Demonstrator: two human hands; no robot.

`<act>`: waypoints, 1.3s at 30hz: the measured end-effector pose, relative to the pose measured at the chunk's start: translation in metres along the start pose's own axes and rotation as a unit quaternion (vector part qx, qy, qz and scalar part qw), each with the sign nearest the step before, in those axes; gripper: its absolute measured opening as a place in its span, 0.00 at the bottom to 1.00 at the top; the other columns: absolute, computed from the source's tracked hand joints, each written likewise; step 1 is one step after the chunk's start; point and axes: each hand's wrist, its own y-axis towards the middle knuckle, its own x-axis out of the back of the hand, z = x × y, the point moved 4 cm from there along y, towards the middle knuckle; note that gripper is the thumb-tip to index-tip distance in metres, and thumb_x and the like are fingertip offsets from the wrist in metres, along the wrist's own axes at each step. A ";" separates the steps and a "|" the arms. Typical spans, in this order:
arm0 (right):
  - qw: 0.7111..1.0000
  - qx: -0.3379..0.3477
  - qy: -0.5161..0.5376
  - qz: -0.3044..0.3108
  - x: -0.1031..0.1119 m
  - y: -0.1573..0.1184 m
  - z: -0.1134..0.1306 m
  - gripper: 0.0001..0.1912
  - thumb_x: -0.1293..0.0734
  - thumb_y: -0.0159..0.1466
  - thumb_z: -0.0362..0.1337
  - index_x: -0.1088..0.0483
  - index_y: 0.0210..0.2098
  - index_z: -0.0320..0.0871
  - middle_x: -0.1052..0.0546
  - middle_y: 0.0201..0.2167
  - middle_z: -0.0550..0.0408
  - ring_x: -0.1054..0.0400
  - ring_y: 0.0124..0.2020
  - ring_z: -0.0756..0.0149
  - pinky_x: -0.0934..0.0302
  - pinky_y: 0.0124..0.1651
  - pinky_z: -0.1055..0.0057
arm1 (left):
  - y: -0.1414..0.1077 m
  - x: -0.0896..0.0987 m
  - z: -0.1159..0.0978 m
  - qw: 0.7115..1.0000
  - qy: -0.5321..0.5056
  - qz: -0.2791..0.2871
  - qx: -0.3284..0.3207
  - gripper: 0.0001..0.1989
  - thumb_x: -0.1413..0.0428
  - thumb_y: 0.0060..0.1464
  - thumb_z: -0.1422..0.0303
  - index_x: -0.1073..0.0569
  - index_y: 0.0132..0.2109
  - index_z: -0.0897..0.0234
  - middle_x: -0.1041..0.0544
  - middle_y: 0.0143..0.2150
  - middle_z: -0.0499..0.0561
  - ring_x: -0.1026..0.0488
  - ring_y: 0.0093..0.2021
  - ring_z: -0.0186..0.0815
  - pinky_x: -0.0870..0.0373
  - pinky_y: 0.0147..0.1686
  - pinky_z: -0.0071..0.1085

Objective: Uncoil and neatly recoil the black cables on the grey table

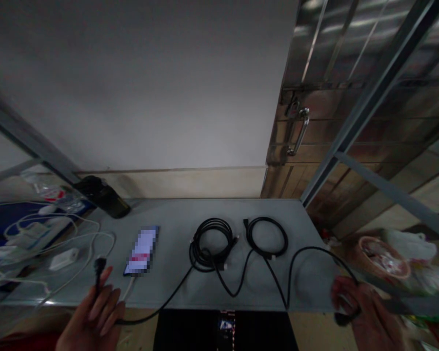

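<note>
So we've got the left hand pinching a black plug between thumb and fingers, its prongs hidden, with the other fingers loosely spread. The right hand is curled around a black cable end, though blur makes the exact grip hard to call. A loose black cable arcs up from that hand and drops over the front edge of the grey tabletop.

As things lie, we've got two neat coils on the table: a bigger black cable coil and a smaller one. Loose runs remain between them and the hands, and we can't tell which cable goes where. Just left of the coils sits a phone with a white charging cable, near a white charger.
</note>
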 end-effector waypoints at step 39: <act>0.656 0.541 -0.305 0.430 -0.254 -0.122 0.004 0.22 0.21 0.72 0.47 0.26 0.56 0.40 0.17 0.53 0.43 0.22 0.59 0.51 0.34 0.75 0.51 | -0.071 -0.108 0.078 0.898 0.088 0.393 0.178 0.31 0.24 0.56 0.49 0.18 0.61 0.54 0.54 0.24 0.33 0.65 0.23 0.25 0.51 0.21 0.21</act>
